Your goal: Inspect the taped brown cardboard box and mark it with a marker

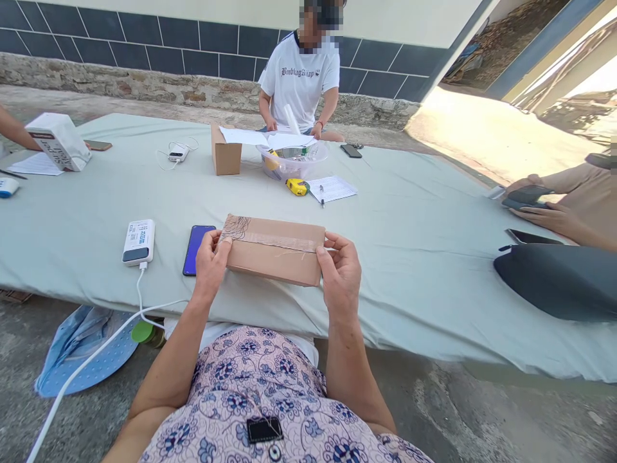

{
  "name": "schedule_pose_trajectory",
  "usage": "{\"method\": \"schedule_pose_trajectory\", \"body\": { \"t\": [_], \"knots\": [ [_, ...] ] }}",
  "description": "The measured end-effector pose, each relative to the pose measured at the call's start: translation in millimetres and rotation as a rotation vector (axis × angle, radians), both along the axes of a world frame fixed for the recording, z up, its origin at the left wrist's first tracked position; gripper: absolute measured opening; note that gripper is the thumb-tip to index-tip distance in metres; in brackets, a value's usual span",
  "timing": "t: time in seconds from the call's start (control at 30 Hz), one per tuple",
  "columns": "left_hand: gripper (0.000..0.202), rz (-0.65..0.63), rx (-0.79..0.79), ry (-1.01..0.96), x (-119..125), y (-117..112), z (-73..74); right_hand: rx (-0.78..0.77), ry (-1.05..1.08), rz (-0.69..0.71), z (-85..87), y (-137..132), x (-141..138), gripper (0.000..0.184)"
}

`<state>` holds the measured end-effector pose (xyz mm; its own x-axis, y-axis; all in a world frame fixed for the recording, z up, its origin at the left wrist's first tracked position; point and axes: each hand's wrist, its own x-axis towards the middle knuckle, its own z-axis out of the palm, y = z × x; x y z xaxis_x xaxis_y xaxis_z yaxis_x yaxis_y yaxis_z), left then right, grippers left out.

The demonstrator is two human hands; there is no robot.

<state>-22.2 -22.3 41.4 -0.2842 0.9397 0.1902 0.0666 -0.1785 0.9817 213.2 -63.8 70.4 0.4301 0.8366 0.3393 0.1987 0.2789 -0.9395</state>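
A closed brown cardboard box (274,265), long and narrow, is held level between my two hands at the table's near edge. Tape runs along its top, and dark scribbled lines mark the left end. My left hand (211,263) grips that left end, thumb on the top. At the right end my right hand (340,270) has its thumb on the near corner and its fingers around the far side. Just left of my left hand lies a phone (191,251) with a blue screen. The underside of the box is hidden.
A white power bank (139,242) with a cable lies on the left. Ahead are a yellow tape measure (297,187), a paper sheet (340,188), a plastic basin (289,168) and an upright carton (226,157). A person sits opposite; a black bag (554,280) lies right.
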Motion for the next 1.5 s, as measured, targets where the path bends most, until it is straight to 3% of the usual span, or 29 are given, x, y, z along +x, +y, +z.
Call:
{"method": "schedule_pose_trajectory", "body": {
  "t": [0.2,0.47,0.63,0.83,1.13,1.3,1.5],
  "knots": [
    [0.040,-0.043,-0.002,0.025,4.1,-3.6,2.8,-0.026,-0.081,-0.012,-1.3,-0.7,-0.5,0.041],
    [0.085,-0.064,-0.051,0.190,10.2,-15.1,13.7,-0.018,-0.313,-0.018,-10.6,-1.5,-3.3,0.062],
    [0.101,-0.092,0.031,0.351,13.7,-18.0,17.0,0.053,-0.479,-0.037,-14.2,0.5,-8.1,0.077],
    [0.095,-0.011,0.087,0.512,22.3,-19.0,14.2,0.008,-0.564,-0.084,-23.4,6.3,-14.9,0.090],
    [0.085,0.002,0.128,0.542,25.6,-19.8,10.1,0.009,-0.571,-0.098,-32.9,14.4,-14.0,0.084],
    [0.078,-0.045,0.093,0.500,20.2,-18.5,12.8,-0.037,-0.440,-0.009,-28.3,13.1,0.9,0.069],
    [0.075,-0.106,0.007,0.275,7.6,-13.0,12.6,-0.064,-0.235,0.181,-31.4,16.0,28.2,0.062]
  ]
}}
